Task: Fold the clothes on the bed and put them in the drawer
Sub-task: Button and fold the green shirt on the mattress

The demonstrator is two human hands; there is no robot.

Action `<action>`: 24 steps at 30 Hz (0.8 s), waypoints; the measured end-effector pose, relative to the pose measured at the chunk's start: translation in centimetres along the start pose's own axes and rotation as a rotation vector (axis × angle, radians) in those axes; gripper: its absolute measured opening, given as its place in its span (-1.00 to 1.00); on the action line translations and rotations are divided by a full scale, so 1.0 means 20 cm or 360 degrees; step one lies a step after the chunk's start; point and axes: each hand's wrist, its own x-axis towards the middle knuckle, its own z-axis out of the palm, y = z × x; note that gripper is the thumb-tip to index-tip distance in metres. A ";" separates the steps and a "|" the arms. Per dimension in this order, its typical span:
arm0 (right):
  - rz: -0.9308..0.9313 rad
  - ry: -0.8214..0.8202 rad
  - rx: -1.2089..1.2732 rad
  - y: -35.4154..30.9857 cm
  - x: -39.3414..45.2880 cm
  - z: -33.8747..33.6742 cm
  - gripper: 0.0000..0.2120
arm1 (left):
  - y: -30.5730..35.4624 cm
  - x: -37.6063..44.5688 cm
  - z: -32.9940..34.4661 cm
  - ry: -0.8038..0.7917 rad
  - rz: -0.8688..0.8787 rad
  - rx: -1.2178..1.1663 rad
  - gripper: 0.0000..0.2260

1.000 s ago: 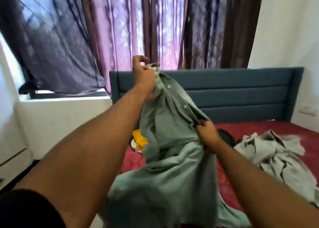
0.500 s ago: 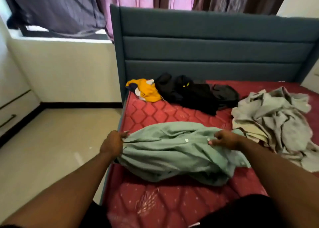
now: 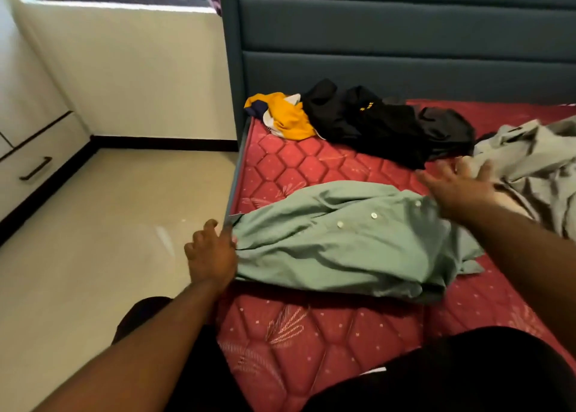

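Note:
A pale green button shirt (image 3: pixel 346 240) lies crumpled across the red quilted mattress (image 3: pixel 311 343), near its left edge. My left hand (image 3: pixel 210 254) grips the shirt's left end at the bed's edge. My right hand (image 3: pixel 458 185) hovers above the shirt's right end, fingers spread, holding nothing. A grey garment (image 3: pixel 536 168) lies heaped at the right. A black garment (image 3: pixel 380 125) and a yellow garment (image 3: pixel 285 117) lie by the headboard. A white drawer unit (image 3: pixel 34 162) with a dark handle stands at the far left.
The blue padded headboard (image 3: pixel 405 37) rises behind the clothes. Cream floor (image 3: pixel 93 240) runs between the bed and the drawers. A window sill with dark curtain sits at the top left. My dark-clothed knee (image 3: pixel 467 374) rests on the mattress.
The shirt came down from the air onto the mattress. Since then my right hand has let go of it and lifted to the right with spread fingers; my left hand still holds its end.

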 end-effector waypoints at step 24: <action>-0.1018 -0.0360 0.1453 -1.08 -0.54 0.30 -0.68 | 0.26 -0.34 0.07 -0.0674 0.0202 -0.0601 -0.87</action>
